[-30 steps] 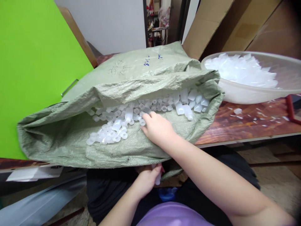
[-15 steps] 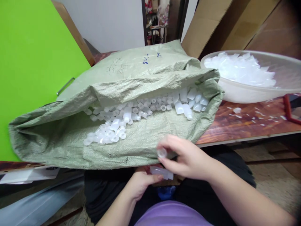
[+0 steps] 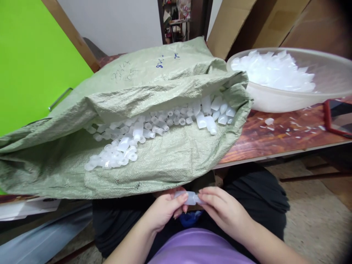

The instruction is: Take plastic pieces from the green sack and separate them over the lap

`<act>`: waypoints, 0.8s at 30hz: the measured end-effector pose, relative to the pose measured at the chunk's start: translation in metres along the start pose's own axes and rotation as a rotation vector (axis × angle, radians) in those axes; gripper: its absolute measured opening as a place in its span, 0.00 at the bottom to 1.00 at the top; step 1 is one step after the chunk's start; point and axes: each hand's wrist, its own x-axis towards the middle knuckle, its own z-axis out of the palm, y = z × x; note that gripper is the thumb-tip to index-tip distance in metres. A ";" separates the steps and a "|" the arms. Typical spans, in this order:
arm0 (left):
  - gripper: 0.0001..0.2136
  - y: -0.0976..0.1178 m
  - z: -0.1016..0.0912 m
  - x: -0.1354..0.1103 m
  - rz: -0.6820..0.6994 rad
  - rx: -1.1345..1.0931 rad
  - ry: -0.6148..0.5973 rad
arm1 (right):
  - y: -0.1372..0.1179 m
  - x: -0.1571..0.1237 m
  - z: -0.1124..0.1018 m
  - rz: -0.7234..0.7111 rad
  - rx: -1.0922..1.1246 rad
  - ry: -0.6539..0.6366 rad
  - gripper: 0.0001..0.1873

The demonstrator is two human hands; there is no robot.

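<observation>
My left hand (image 3: 165, 208) and my right hand (image 3: 224, 209) meet low over my lap, below the table edge. Both pinch small translucent plastic pieces (image 3: 190, 198), pressed end to end between the fingertips. Just above them lies a pale green woven sack (image 3: 154, 88) on its side on the table, its mouth gaping toward me. Many small translucent plastic tubes and caps (image 3: 143, 134) spill along the sack's opening.
A large translucent bowl (image 3: 275, 101) heaped with white plastic parts stands at the right on the brown wooden table (image 3: 275, 139), with loose scraps around it. A bright green panel (image 3: 30, 62) rises at the left. Cardboard sheets (image 3: 247, 25) lean behind the bowl.
My right hand took a piece from the sack's mouth, pulled back toward me and dropped to my lap, where it now meets the piece in my left hand. The view tilted down slightly.
</observation>
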 end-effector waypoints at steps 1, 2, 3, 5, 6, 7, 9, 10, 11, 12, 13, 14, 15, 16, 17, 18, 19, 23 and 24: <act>0.18 0.001 -0.001 0.000 -0.026 0.019 -0.013 | 0.002 -0.001 0.000 -0.074 -0.030 -0.035 0.14; 0.19 0.002 -0.002 -0.001 -0.063 0.023 -0.024 | 0.004 -0.001 0.000 -0.133 -0.042 -0.084 0.15; 0.19 0.002 -0.004 -0.001 -0.111 0.008 -0.032 | 0.005 0.000 0.000 -0.162 -0.031 -0.132 0.15; 0.18 0.001 -0.006 -0.002 -0.183 -0.062 -0.027 | 0.007 0.006 0.002 -0.090 0.046 -0.179 0.13; 0.18 0.001 -0.006 -0.002 -0.186 -0.086 -0.018 | 0.007 0.011 0.005 0.016 0.109 -0.188 0.13; 0.17 0.001 -0.006 -0.002 -0.165 -0.085 -0.008 | 0.007 0.016 0.008 0.165 0.197 -0.202 0.14; 0.17 0.001 -0.005 -0.002 -0.087 -0.025 0.007 | 0.005 0.024 0.014 0.498 0.412 -0.285 0.24; 0.16 0.003 -0.005 -0.002 -0.054 0.018 0.018 | 0.005 0.026 0.017 0.635 0.502 -0.334 0.31; 0.17 0.004 -0.004 -0.002 -0.032 0.056 0.029 | 0.004 0.027 0.019 0.717 0.551 -0.353 0.35; 0.17 0.005 -0.003 -0.001 -0.020 0.076 0.044 | 0.004 0.026 0.020 0.724 0.550 -0.327 0.35; 0.17 0.006 -0.003 -0.001 -0.015 0.079 0.058 | 0.004 0.024 0.021 0.661 0.506 -0.261 0.33; 0.17 0.007 -0.003 0.000 -0.015 0.072 0.067 | 0.005 0.021 0.021 0.565 0.444 -0.179 0.30; 0.16 0.007 -0.004 0.001 -0.017 0.065 0.068 | 0.005 0.019 0.022 0.487 0.397 -0.115 0.27; 0.16 0.007 -0.005 0.002 -0.023 0.063 0.064 | 0.006 0.017 0.022 0.462 0.390 -0.107 0.25; 0.16 0.006 -0.006 0.003 -0.030 0.067 0.056 | 0.007 0.015 0.023 0.505 0.420 -0.157 0.25; 0.16 0.004 -0.007 0.004 -0.036 0.075 0.049 | 0.008 0.014 0.024 0.588 0.472 -0.227 0.26; 0.16 0.003 -0.009 0.005 -0.038 0.086 0.047 | 0.009 0.013 0.025 0.663 0.508 -0.270 0.28; 0.15 -0.002 -0.012 0.006 -0.044 0.038 0.070 | 0.010 0.012 0.028 0.485 0.348 -0.149 0.21; 0.15 -0.003 -0.013 0.006 -0.057 0.015 0.063 | 0.010 0.012 0.028 0.452 0.332 -0.165 0.19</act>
